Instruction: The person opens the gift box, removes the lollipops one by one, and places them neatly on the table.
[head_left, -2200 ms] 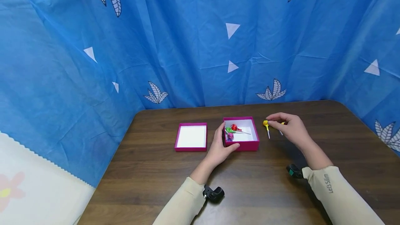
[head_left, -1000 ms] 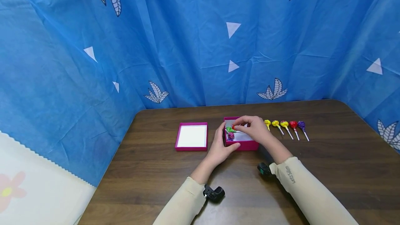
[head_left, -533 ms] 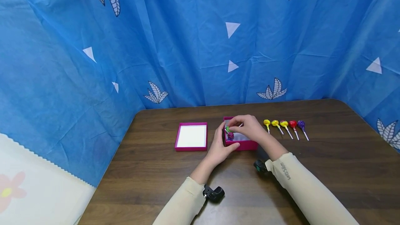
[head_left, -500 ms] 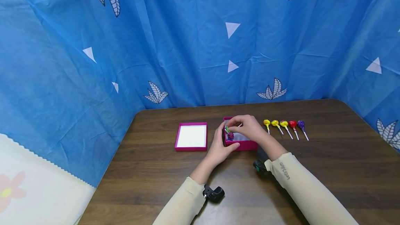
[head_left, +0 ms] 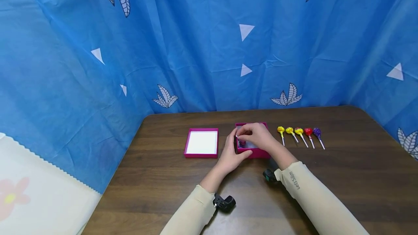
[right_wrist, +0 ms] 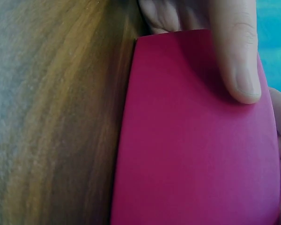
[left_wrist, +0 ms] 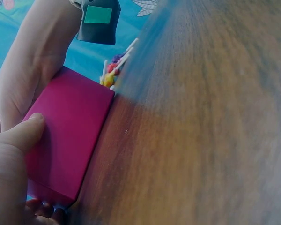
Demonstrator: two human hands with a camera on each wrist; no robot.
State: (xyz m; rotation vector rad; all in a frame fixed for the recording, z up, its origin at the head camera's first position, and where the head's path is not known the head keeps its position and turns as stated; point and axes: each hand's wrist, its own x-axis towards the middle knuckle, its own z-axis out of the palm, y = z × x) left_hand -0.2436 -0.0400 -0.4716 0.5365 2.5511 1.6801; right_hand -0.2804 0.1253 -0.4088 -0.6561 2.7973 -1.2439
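My left hand grips a magenta box, its thumb pressed to the front wall and its fingers along the left side. Inside the box, which has a white interior, lies a dark pink-purple lollipop. My right hand reaches over the box from the right, thumb and index finger pinching a lollipop at the left inner side. A white stick end peeks out at those fingertips; the candy head is covered by the hand. In the right wrist view the box wall hides the right fingertips.
Left of the box lies a shallow magenta lid, white side up. Right of it, a row of lollipops runs along the brown table: several yellow, one red, one purple. A blue curtain hangs behind.
My right hand has left the yellow lollipops at the right and moved left into the box, then slightly further left over the green lollipop, now covered. My left hand stays on the box.
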